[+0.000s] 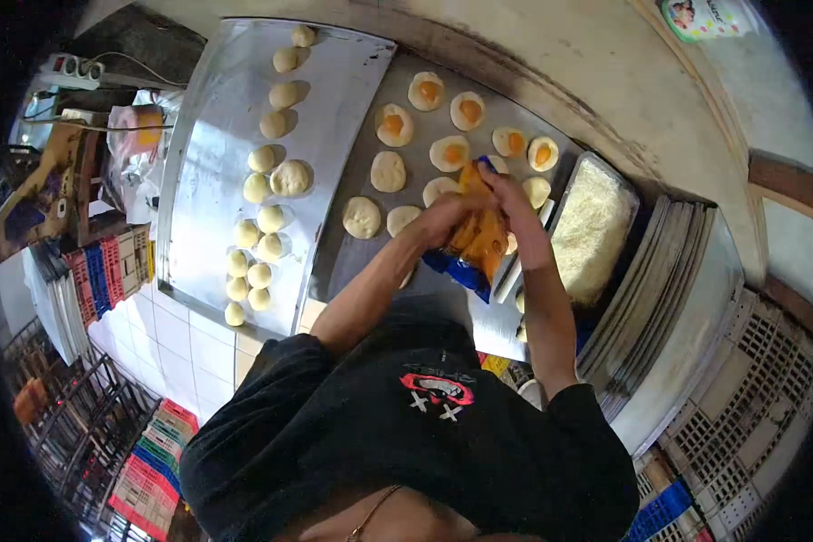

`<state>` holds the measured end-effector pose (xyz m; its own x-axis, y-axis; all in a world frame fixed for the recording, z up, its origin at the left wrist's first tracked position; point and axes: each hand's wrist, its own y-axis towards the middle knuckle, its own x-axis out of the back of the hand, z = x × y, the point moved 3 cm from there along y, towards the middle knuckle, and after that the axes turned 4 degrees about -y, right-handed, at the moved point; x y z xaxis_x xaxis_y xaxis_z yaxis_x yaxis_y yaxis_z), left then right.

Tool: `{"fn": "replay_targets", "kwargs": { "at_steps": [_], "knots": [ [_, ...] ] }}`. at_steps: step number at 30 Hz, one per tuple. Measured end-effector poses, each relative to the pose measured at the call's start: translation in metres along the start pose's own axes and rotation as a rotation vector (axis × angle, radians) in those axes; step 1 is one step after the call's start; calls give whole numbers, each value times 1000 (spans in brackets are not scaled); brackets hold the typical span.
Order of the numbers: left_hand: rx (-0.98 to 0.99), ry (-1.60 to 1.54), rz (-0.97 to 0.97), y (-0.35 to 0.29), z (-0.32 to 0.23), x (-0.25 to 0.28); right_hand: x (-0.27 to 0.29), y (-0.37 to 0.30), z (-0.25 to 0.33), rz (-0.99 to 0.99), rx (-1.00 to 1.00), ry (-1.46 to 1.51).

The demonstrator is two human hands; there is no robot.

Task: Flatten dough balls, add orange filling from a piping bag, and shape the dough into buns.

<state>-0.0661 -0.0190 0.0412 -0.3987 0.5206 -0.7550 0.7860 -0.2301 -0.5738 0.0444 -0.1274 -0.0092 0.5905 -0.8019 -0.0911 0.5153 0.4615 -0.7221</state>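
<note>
Person near me wears a loose black T-shirt point(361, 434), short-sleeved: left sleeve point(266, 375) at 10 o'clock, right sleeve point(587, 425) at 3. Chest print point(438, 388) around 1 o'clock, red-edged, black-and-white inside, two white crosses point(450, 413) low on it. Thin neck chain point(371, 515), 6 o'clock.

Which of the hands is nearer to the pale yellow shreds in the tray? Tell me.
Right. The right hand is on the bag, just left of the shreds; the left hand is on it too, farther left.
</note>
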Motion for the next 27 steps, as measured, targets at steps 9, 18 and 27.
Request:
{"fn": "replay_targets", "kwargs": {
  "at_steps": [9,18,27],
  "knots": [
    [-231,1038,-309,-13,-3,7,-9,-104,40,110,236,-115],
    [-388,740,-477,19,49,0,3,-78,-15,-546,250,-774],
    [-199,712,-493,48,38,-1,12,-55,1,-173,145,22]
  ]
}}
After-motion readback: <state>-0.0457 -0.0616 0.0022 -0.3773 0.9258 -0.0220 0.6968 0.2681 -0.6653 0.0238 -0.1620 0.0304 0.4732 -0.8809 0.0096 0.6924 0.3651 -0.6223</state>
